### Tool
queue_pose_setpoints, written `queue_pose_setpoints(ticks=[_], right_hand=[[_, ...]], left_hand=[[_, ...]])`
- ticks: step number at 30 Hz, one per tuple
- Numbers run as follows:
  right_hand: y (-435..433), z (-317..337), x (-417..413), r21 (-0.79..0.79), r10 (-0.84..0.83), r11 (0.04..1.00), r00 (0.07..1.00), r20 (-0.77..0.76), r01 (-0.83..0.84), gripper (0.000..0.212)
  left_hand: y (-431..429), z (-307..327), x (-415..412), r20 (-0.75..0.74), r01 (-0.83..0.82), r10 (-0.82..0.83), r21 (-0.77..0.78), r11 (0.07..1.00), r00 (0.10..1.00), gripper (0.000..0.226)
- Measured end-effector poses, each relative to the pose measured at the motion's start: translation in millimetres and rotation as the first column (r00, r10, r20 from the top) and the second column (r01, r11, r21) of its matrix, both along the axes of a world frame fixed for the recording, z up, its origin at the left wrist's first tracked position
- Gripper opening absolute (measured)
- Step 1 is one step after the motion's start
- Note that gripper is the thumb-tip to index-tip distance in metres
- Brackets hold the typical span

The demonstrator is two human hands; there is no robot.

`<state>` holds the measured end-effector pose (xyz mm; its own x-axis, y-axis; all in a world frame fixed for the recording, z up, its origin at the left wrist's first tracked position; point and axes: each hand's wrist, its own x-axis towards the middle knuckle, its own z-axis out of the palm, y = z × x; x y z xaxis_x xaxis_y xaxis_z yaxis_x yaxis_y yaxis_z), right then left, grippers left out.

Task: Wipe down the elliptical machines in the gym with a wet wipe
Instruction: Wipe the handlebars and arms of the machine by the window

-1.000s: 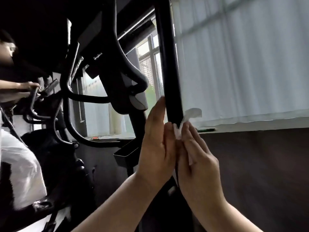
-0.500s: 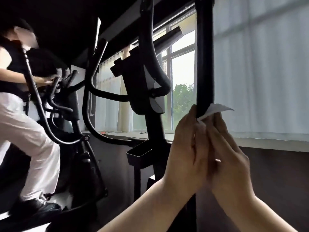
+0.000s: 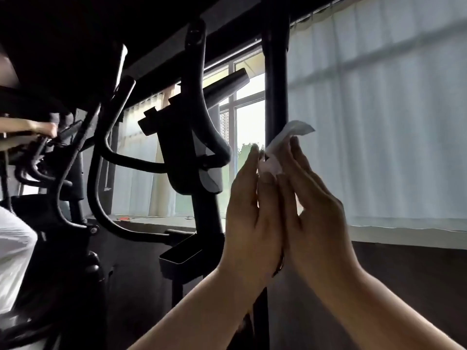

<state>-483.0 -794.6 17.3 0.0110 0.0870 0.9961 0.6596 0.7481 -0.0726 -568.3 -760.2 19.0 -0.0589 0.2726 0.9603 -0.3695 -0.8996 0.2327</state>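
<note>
A black upright bar (image 3: 275, 79) of the elliptical machine rises through the middle of the view. My left hand (image 3: 252, 218) and my right hand (image 3: 313, 213) press together around this bar from both sides, palms facing. A white wet wipe (image 3: 290, 133) is pinched between my fingers against the bar, its free corner sticking up to the right. The bar's stretch between my palms is hidden. The machine's console post and curved handles (image 3: 192, 147) stand to the left.
Another person on a second elliptical (image 3: 38, 157) is at the far left, a hand on its handles. A white curtain (image 3: 391, 122) covers the window on the right, above a sill (image 3: 404, 236). A black tray (image 3: 180, 256) juts from the console post.
Both hands with the wipe have slid up the bar, and the view has tilted upward and swung, showing more of the bar's top and the curtain.
</note>
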Motion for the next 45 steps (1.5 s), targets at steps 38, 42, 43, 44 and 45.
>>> queue_pose_setpoints(ticks=[38,42,43,44,45], right_hand=[[-0.2,5.9,3.5,0.235,-0.611,0.789,0.687,0.394,0.567,0.071],[-2.5,19.2,-21.2,0.319,-0.68,0.733,0.642,0.354,0.6,0.056],[-2.3,23.7,-32.2,0.333,-0.661,0.75,0.673,0.333,0.572,0.053],[-0.5,27.7,-43.7,0.321,-0.609,0.789,0.732,0.305,0.523,0.05],[2.7,31.4,-55.4,0.269,-0.501,0.859,0.826,0.258,0.437,0.046]], left_hand=[[7.0,10.3,-66.6,-0.185,-0.204,0.219,0.096,0.974,0.958,0.024],[20.6,25.4,-86.6,-0.176,-0.238,0.25,0.087,0.967,0.952,0.032],[23.9,32.7,-91.1,-0.153,-0.266,0.276,0.078,0.961,0.949,0.032],[28.3,41.9,-95.2,-0.124,-0.306,0.312,0.065,0.95,0.942,0.03],[32.9,52.1,-98.1,-0.104,-0.339,0.342,0.05,0.94,0.934,0.028]])
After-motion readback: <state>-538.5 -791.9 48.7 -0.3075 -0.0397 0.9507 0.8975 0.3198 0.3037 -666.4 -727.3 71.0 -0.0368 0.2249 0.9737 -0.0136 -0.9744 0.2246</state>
